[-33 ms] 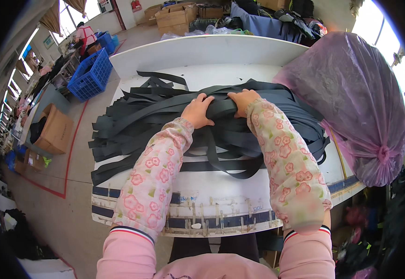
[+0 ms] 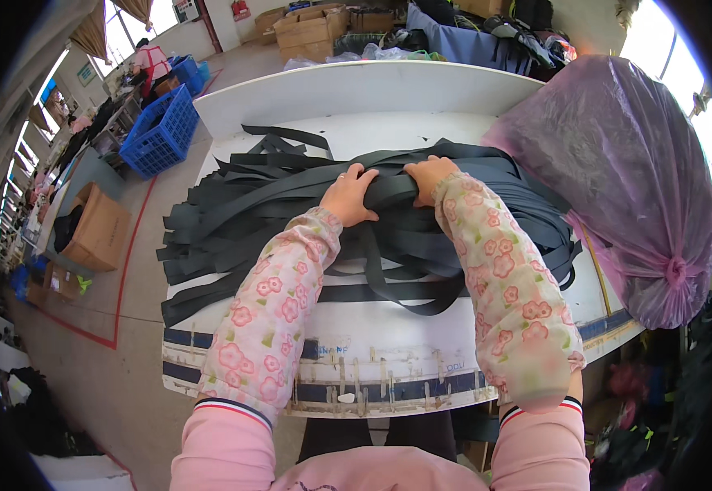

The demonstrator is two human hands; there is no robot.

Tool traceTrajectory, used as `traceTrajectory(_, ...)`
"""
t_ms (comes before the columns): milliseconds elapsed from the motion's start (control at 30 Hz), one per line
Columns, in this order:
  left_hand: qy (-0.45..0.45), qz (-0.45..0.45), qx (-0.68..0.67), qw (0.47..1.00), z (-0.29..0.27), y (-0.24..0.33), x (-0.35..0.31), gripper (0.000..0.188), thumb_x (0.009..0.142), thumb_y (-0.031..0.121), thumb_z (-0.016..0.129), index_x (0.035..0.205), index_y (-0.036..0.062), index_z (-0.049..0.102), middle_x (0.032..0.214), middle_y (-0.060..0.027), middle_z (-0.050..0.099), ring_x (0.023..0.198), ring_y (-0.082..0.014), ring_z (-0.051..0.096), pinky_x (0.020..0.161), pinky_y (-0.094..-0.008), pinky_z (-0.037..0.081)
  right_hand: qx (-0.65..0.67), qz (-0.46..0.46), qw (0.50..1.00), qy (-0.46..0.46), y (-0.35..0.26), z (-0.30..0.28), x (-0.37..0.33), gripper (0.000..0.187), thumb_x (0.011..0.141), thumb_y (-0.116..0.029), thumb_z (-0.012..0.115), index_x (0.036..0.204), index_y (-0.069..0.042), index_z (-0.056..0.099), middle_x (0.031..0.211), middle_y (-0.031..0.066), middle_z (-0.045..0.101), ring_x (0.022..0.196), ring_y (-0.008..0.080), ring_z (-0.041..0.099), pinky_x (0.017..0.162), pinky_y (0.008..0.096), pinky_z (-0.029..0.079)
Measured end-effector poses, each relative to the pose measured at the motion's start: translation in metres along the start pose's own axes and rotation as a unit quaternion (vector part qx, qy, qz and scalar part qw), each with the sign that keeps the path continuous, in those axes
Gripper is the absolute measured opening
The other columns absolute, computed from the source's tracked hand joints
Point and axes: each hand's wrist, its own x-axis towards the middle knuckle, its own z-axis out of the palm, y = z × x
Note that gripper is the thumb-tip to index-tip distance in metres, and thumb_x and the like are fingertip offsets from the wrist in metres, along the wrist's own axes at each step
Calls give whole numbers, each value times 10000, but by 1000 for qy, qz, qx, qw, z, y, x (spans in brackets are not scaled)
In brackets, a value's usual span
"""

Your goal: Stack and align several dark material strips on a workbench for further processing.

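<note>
A thick bundle of dark grey webbing straps lies across the white table. Its cut ends fan out on the left, while the right side bends round in loops. My left hand grips several straps near the middle of the bundle, thumb toward the right. Just to the right, my right hand holds the same gathered straps from the far side, its fingers partly hidden. Between the two hands the straps bulge upward. One loose loop of strap hangs toward the table's front edge.
A large tied purple plastic bag rests on the table's right side, beside the straps. A raised white board borders the far edge. On the floor at left stand a blue crate and a cardboard box. Another person is far left.
</note>
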Motion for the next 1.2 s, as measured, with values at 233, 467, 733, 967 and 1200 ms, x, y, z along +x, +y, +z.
traceTrajectory(233, 1, 9, -6, 1000, 2, 5, -1, 789, 629, 254, 898, 1311, 156, 514, 1348, -139, 436, 1224, -357, 502, 998, -453, 481, -26, -3, 1000, 0, -2, -5, -10, 492, 711, -218, 798, 1131, -68, 589, 1047, 110, 707, 1068, 299, 644, 864, 409, 532)
traceTrajectory(467, 95, 60, -53, 992, -22, 7, -17, 568, 710, 173, 815, 1192, 106, 522, 1090, -151, 593, 1040, -356, 581, 917, -430, 495, -3, -46, 999, -7, -25, -76, -35, 500, 698, -168, 782, 1128, -67, 550, 1004, 149, 675, 953, 354, 660, 819, 446, 524)
traceTrajectory(733, 145, 105, -286, 941, -140, 56, -33, 838, 654, 333, 926, 1294, 55, 462, 1076, -104, 598, 1004, -236, 585, 919, -351, 463, 25, -219, 938, 266, -50, -222, -73, 397, 732, -161, 696, 1096, -73, 565, 935, 152, 672, 884, 362, 665, 762, 441, 528)
traceTrajectory(967, 287, 134, -393, 863, -207, 83, -77, 650, 761, 92, 824, 1281, 70, 434, 989, -53, 625, 905, -144, 616, 818, -286, 503, -22, -229, 927, 298, -113, -350, -130, 320, 707, -190, 709, 977, -21, 680, 891, 190, 701, 845, 338, 688, 785, 413, 534)
traceTrajectory(1200, 329, 131, -306, 883, -197, 51, -109, 440, 790, 45, 737, 1190, 38, 553, 979, -59, 674, 876, -156, 659, 788, -304, 518, -80, -176, 892, 409, -140, -439, -195, 366, 728, -221, 702, 1009, 13, 693, 882, 200, 703, 874, 318, 695, 796, 392, 534)
